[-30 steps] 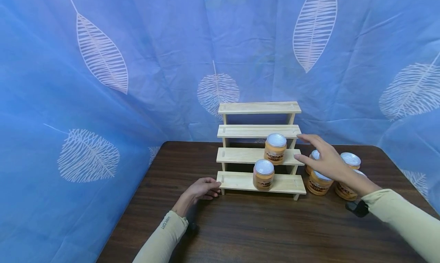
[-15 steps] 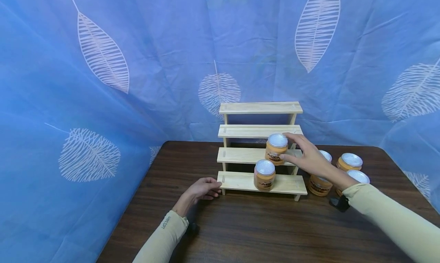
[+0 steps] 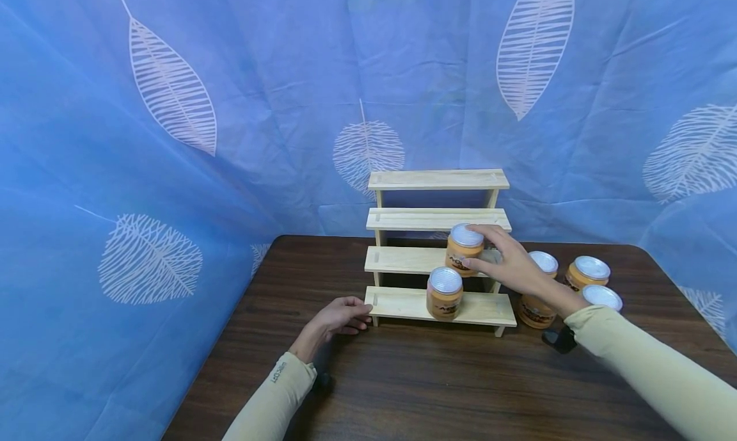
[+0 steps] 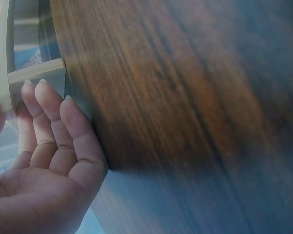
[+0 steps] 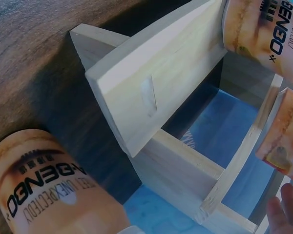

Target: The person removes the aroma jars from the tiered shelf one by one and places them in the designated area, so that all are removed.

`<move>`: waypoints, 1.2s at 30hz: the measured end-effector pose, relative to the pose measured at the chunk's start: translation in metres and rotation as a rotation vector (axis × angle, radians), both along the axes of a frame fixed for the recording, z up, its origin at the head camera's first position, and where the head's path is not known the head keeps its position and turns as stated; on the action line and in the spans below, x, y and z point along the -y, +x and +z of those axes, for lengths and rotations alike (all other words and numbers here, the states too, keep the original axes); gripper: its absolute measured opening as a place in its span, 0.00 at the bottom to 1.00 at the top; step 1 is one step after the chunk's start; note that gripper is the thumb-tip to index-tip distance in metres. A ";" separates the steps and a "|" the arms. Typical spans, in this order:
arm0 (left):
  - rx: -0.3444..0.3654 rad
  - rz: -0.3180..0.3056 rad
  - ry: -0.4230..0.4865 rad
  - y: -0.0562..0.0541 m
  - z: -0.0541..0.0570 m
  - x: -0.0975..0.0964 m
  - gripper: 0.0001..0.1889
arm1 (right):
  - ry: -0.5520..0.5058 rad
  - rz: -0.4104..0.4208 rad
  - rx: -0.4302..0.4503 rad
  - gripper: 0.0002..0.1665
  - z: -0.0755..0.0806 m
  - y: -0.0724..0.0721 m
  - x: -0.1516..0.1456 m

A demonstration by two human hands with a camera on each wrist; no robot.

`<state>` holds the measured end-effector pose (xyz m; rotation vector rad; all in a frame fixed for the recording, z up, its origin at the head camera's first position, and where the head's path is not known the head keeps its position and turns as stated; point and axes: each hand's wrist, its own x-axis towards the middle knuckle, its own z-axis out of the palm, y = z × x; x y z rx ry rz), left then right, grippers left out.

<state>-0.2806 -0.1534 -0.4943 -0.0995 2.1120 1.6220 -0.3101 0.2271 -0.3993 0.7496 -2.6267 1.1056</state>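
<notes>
A pale wooden rack (image 3: 394, 260) with stepped shelves stands at the back of the table. My left hand (image 3: 336, 316) pinches the left end of its lowest shelf, thumb on one side; the left wrist view shows curled fingers (image 4: 49, 105) beside the board. On the second shelf up sits an orange jar (image 3: 456, 260) with a silver lid. My right hand (image 3: 509, 262) holds this jar from the right, thumb against its side and forefinger at the lid. A matching jar (image 3: 444, 305) is on the lowest shelf. In the right wrist view the fingertips (image 5: 286, 207) appear at the corner.
Several more orange jars stand right of the rack, among them one at the back (image 3: 587, 274) and one near the rack's foot (image 3: 535, 313), partly behind the right forearm. A blue leaf-patterned cloth (image 3: 276, 108) hangs behind the dark wooden table (image 3: 414, 383).
My right hand has moved left from beside the rack, closing around the jar on the second shelf. The left hand keeps its place at the lowest shelf's end.
</notes>
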 end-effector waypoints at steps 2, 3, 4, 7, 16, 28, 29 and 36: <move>-0.001 0.001 -0.001 0.000 0.000 0.000 0.15 | -0.002 0.001 0.000 0.41 -0.001 -0.001 0.000; 0.002 0.004 0.001 0.000 0.000 0.000 0.15 | -0.006 0.000 0.004 0.41 -0.001 -0.001 0.000; -0.001 0.004 0.000 0.000 0.000 0.000 0.15 | -0.006 0.002 0.012 0.41 -0.001 -0.001 0.000; -0.001 0.004 -0.002 -0.001 0.000 0.000 0.15 | -0.007 -0.001 0.027 0.42 -0.002 -0.002 0.001; 0.005 0.010 -0.007 0.000 0.002 0.000 0.15 | -0.016 0.002 0.058 0.44 -0.004 -0.004 0.005; -0.017 -0.002 -0.005 0.001 0.003 -0.001 0.15 | -0.014 -0.015 0.093 0.46 -0.002 -0.004 0.010; -0.017 -0.003 -0.004 0.001 0.003 -0.001 0.15 | -0.015 -0.016 0.098 0.46 -0.002 -0.004 0.010; -0.018 -0.005 0.000 0.001 0.003 0.000 0.15 | -0.024 -0.021 0.127 0.47 -0.004 -0.005 0.010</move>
